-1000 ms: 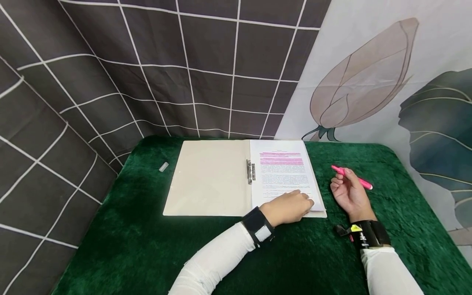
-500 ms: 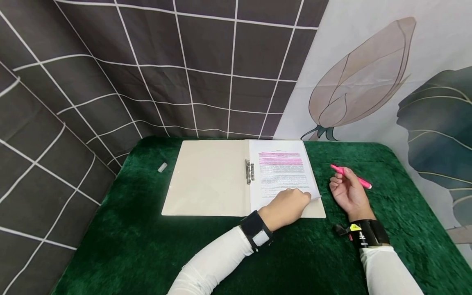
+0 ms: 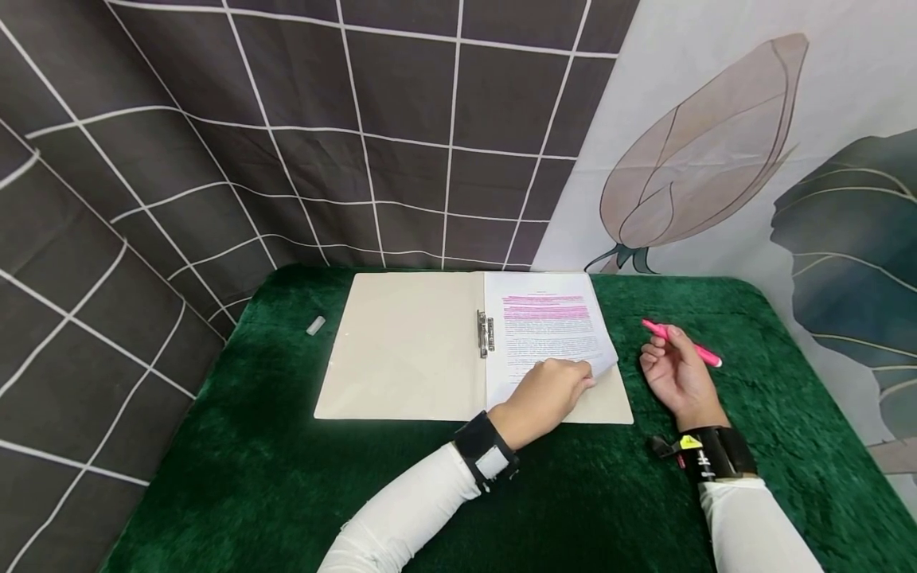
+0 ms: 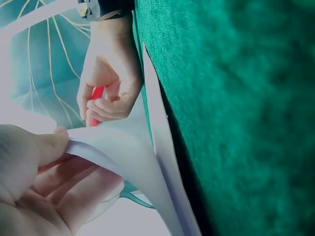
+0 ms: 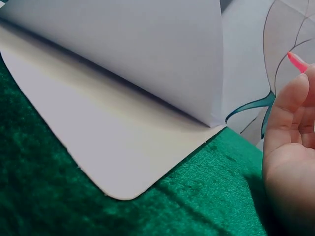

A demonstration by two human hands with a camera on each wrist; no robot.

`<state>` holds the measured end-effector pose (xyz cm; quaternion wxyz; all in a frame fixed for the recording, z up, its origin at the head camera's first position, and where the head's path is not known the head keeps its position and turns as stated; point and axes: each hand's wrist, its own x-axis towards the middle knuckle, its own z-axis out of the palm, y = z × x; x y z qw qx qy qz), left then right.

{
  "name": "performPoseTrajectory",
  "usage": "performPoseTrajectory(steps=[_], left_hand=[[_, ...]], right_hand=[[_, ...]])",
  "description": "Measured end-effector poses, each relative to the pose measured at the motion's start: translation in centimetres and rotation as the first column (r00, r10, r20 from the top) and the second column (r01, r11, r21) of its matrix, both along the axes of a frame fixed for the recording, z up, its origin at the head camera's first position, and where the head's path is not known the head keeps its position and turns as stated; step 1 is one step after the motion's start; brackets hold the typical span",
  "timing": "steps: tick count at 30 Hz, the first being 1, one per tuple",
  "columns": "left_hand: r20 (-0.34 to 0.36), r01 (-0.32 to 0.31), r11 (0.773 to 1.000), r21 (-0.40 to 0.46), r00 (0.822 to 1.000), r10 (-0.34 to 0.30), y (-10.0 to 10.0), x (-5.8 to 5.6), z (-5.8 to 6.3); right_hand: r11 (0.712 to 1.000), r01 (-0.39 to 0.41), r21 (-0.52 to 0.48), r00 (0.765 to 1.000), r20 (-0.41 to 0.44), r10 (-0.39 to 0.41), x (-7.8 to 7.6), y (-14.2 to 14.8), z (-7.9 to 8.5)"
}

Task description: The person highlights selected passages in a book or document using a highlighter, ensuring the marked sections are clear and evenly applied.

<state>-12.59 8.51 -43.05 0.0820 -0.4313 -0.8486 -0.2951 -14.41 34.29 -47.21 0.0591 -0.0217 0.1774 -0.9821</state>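
An open cream folder (image 3: 408, 350) lies on the table, its metal clip (image 3: 485, 334) near the spine. On its right side are white printed sheets (image 3: 548, 334) with the upper lines marked in pink. My left hand (image 3: 544, 398) pinches the sheets' lower right corner between thumb and fingers and holds it lifted; in the left wrist view the paper (image 4: 118, 147) curves up from the folder. To the right, my right hand (image 3: 677, 378) holds a pink highlighter (image 3: 708, 356), palm turned up. The right wrist view shows the raised sheets' underside (image 5: 138, 54) over the bare folder corner (image 5: 118, 167).
A small white eraser-like block (image 3: 315, 325) lies left of the folder. Green plush cloth (image 3: 236, 461) covers the table. Behind it hang a dark gridded curtain (image 3: 401, 159) and a white one with a flower print (image 3: 688, 183).
My left hand has taken the sheets' lower right corner and drawn it up and leftward, baring the folder's corner. The right hand stays put with the highlighter.
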Motion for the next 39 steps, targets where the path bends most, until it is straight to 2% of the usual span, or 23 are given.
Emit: performPoseTrajectory(steps=[3,8,13,17,21,25,28,32,39], left_hand=[[0.029,0.003,0.999,0.053,1.000,-0.004,-0.4,-0.1,0.0],[0.017,-0.026,0.994,0.103,1.000,0.024,-0.8,-0.1,0.3],[0.034,-0.092,0.991,0.095,0.995,0.089,-1.1,-0.2,0.9],[0.111,-0.154,0.986,0.071,0.983,0.145,-1.6,-0.4,1.2],[0.224,-0.201,0.976,0.081,0.958,0.178,-2.5,-0.7,1.7],[0.361,-0.236,0.965,0.115,0.915,0.181,-3.9,-1.0,2.5],[0.437,-0.253,0.960,0.119,0.882,0.178,-5.0,-1.3,3.1],[0.475,-0.247,0.965,0.087,0.862,0.177,-6.4,-1.6,3.6],[0.524,-0.256,0.966,0.032,0.827,0.202,-8.6,-2.1,3.1]], right_hand=[[1.000,0.001,-0.002,1.000,0.002,-0.001,0.0,0.0,-0.1],[1.000,-0.021,-0.022,1.000,-0.017,0.021,-0.1,0.1,-0.2],[0.998,-0.045,-0.035,0.998,-0.036,0.044,-0.1,0.2,-0.2],[0.998,-0.045,-0.038,0.998,-0.045,0.043,-0.2,0.1,-0.1],[0.999,-0.035,-0.030,0.999,-0.035,0.034,-0.2,0.1,-0.1],[1.000,-0.016,-0.007,1.000,-0.024,0.016,-0.1,0.1,-0.2],[1.000,-0.008,0.002,1.000,-0.022,0.008,-0.1,0.2,-0.1],[1.000,0.004,0.010,1.000,-0.008,-0.004,-0.1,0.2,0.0],[1.000,-0.013,0.003,1.000,-0.011,0.013,0.0,0.0,0.0]])
